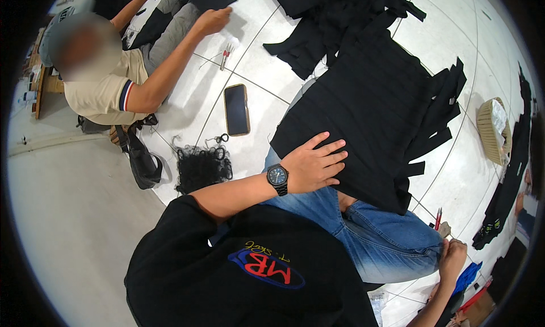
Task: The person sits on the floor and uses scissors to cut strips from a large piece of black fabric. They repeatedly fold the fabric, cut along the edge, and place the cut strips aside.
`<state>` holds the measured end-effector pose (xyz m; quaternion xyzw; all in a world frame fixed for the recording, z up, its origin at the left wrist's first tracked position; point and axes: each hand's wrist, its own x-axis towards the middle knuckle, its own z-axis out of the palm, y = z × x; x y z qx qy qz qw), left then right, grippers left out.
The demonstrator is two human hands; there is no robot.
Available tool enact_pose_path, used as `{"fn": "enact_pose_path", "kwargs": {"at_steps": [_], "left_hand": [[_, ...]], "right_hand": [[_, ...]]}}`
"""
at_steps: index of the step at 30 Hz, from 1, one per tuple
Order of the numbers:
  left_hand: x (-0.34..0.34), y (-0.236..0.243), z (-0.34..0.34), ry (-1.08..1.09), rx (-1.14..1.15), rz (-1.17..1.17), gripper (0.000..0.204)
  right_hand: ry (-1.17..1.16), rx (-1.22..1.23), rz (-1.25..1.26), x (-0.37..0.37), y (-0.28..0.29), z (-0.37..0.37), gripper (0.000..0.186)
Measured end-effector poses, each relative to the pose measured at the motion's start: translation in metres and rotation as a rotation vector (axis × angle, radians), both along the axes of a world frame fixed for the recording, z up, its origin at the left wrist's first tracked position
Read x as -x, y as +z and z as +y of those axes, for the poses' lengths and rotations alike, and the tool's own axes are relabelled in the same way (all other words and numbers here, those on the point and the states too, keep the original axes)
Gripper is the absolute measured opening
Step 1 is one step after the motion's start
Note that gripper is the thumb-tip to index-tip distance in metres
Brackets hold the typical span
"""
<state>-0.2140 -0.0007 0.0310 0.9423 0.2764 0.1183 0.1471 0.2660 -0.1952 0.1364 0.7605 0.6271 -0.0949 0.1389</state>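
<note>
Across my lap and knee lies a wide black fabric piece (357,111) with seam-like lines across it and loose strips along its right edge. My left hand (315,163), with a dark watch (277,176) on the wrist, rests flat on its near left part, fingers spread. Beside my right knee, at the lower right, is my right hand (453,256). Its fingers are curled near a small greyish-tan object (444,229) and a slim red tool (439,217). The knee partly hides the fingertips, and whatever they hold cannot be made out.
More black fabric pieces (335,26) pile up beyond my lap. On the tiled floor to the left lie a phone (237,110), red-handled snips (226,56) and tangled black threads (203,167). A co-worker (108,83) sits there holding dark fabric. At right stands a woven basket (493,134).
</note>
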Motion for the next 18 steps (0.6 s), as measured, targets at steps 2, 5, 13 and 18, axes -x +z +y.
{"fn": "enact_pose_path", "kwargs": {"at_steps": [2, 5, 13, 18], "left_hand": [[0.000, 0.002, 0.001, -0.014, 0.022, 0.039, 0.042], [0.003, 0.009, 0.002, -0.001, 0.049, -0.003, 0.044], [0.021, 0.008, 0.013, 0.061, 0.095, 0.003, 0.048], [0.020, 0.003, 0.010, 0.088, 0.119, -0.081, 0.047]], "right_hand": [[-0.138, 0.007, 0.056, 0.007, -0.006, -0.003, 0.044], [-0.472, 0.388, 1.077, 0.059, 0.022, 0.025, 0.049], [0.334, -0.231, 0.177, 0.134, -0.028, 0.099, 0.022], [0.273, -0.025, 0.340, 0.101, -0.015, 0.057, 0.029]]}}
